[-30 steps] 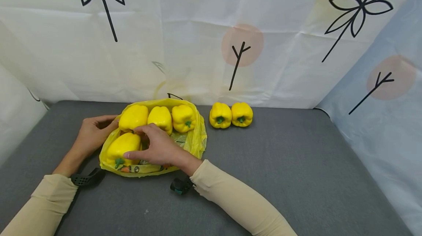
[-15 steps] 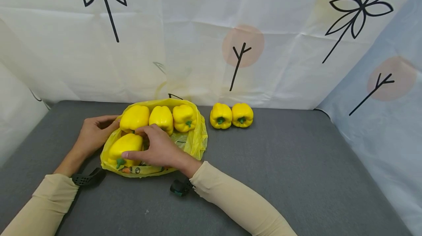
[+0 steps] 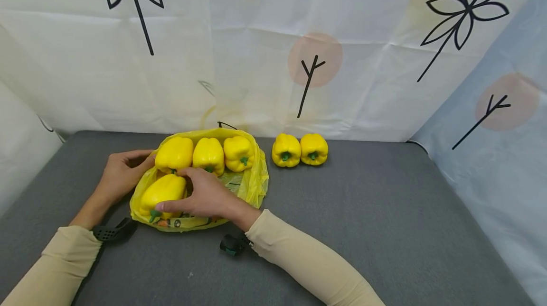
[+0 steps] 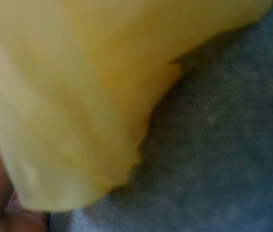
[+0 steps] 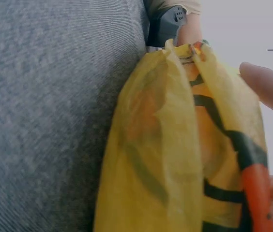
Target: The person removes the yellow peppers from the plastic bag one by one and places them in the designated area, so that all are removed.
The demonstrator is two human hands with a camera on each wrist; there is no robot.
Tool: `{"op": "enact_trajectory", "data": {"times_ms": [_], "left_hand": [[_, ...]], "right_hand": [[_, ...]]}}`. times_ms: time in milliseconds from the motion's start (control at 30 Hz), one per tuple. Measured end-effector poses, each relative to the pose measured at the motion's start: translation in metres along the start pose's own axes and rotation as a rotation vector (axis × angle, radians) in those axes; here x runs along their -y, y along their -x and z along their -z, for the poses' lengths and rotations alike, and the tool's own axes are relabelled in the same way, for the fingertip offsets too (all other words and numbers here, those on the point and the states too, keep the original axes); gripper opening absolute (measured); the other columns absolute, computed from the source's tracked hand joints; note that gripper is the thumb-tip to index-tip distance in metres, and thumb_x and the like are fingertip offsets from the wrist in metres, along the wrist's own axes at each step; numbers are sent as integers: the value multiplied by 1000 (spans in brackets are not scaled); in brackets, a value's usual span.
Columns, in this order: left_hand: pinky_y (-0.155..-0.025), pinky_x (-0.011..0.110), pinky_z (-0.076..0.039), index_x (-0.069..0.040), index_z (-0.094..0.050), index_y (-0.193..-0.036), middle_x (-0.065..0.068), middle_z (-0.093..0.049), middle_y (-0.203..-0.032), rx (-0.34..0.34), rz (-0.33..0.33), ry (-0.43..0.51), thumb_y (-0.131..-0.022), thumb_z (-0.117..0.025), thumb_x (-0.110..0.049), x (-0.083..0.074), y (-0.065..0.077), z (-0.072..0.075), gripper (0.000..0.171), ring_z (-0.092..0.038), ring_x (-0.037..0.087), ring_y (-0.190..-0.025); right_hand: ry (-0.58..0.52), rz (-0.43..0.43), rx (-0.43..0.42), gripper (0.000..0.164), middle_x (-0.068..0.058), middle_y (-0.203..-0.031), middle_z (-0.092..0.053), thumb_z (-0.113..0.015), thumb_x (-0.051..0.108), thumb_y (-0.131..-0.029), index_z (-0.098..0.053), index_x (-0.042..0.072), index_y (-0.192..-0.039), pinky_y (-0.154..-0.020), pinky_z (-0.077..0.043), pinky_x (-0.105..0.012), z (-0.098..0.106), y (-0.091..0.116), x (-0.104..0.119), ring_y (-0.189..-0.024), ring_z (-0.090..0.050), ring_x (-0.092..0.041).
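A yellow plastic bag lies spread open on the grey table in the head view, with several yellow bell peppers inside. Three of them, such as the middle bell pepper, line its back side. At the front left of the bag, my right hand holds another bell pepper between thumb and fingers, its green stem towards me. My left hand grips the bag's left rim. The left wrist view is blurred and filled mostly by the bag. In the right wrist view, the printed bag side hides the peppers.
Two more yellow bell peppers, a left one and a right one, stand side by side right of the bag. A patterned white cloth hangs behind the grey table, and another cloth hangs at the right.
My right hand and the bell pepper it holds have shifted slightly towards me, the stem end tipping lower. My left hand stays at the bag's rim.
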State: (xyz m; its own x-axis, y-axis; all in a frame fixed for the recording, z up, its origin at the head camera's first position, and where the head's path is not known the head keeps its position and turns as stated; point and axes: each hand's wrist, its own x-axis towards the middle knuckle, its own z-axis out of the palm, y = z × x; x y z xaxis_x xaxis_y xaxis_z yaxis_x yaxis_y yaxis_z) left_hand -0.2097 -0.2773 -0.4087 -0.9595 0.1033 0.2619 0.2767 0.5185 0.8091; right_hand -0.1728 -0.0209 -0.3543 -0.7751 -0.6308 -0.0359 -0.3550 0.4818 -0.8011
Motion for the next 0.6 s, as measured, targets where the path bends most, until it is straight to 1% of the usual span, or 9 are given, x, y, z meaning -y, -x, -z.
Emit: {"op": "enact_trajectory", "data": {"times_ms": [67,167,300,433,600], "left_hand": [[-70,12,-54,7,-66,-129,-30,-63,-101,1,-1,1,-101,-66,-24,0,0,0,42,-62,-9,-89],[-70,12,-54,6,-66,-129,-30,-63,-101,0,3,2,-101,-66,-25,0,0,0,42,-63,-9,-89],[-70,12,-54,7,-66,-129,-30,-63,-101,-3,0,0,-101,-66,-25,0,0,0,42,-63,-9,-88],[-70,12,-54,8,-66,-128,-30,-63,-101,-6,-10,8,-101,-66,-23,1,0,0,41,-63,-9,-88],[-71,12,-54,7,-66,-129,-29,-63,-101,-7,-7,10,-101,-66,-23,2,-1,0,41,-63,-9,-89]], "right_hand": [[-11,-30,13,77,5,-140,-56,-75,49,-90,-48,9,-151,-86,-48,-17,0,1,0,-109,-56,-1],[-35,-55,27,78,6,-142,-54,-75,49,-90,-46,12,-152,-88,-49,-19,0,1,0,-111,-56,-2],[-77,-77,46,78,7,-140,-53,-76,48,-90,-45,13,-152,-87,-49,-20,0,1,-1,-107,-56,-2],[-112,-66,61,80,5,-138,-53,-78,45,-89,-42,12,-152,-86,-49,-20,-1,0,-2,-105,-55,-3],[-122,-49,59,87,4,-141,-50,-82,42,-86,-38,11,-154,-90,-48,-20,-3,1,-3,-109,-54,-3]]}}
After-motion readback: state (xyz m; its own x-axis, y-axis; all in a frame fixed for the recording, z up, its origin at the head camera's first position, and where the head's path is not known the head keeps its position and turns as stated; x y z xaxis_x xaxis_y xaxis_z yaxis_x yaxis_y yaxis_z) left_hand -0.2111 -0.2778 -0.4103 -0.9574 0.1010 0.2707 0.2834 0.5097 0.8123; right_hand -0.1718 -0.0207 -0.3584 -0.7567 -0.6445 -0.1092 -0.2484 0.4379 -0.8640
